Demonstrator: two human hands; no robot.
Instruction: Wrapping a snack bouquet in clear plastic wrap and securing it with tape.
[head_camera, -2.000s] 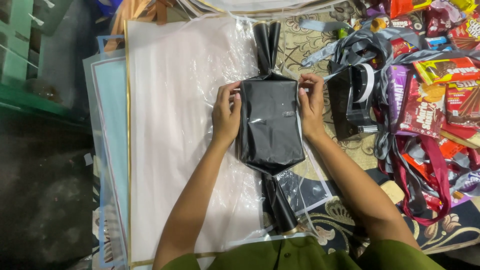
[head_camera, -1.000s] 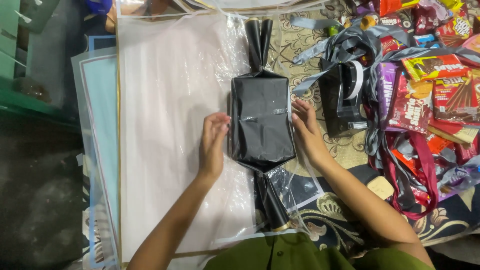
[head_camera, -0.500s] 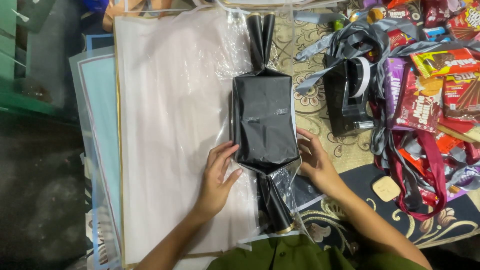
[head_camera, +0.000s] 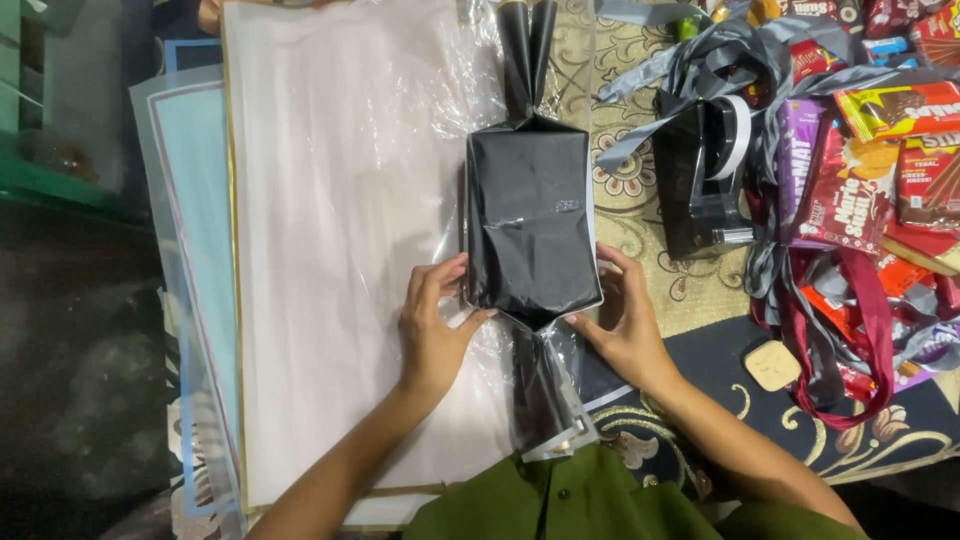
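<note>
1. Below, a left hand (head_camera: 432, 335) and right hand (head_camera: 625, 325) press flat against the near corners of a black wrapped parcel (head_camera: 530, 215), grip open on both sides
2. Parcel lies on clear cellophane (head_camera: 430, 130) over pale wrapping sheets (head_camera: 310, 250)
3. Black tape dispenser (head_camera: 705, 175) and snack packets (head_camera: 850, 170) sit well right of it

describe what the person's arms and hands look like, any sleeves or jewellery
Both forearms are bare from the elbow down. The left hand and right hand wear no gloves, and no rings, watch or bracelets show. The olive green buttoned shirt appears at the bottom edge; its sleeves do not reach the forearms.
</note>
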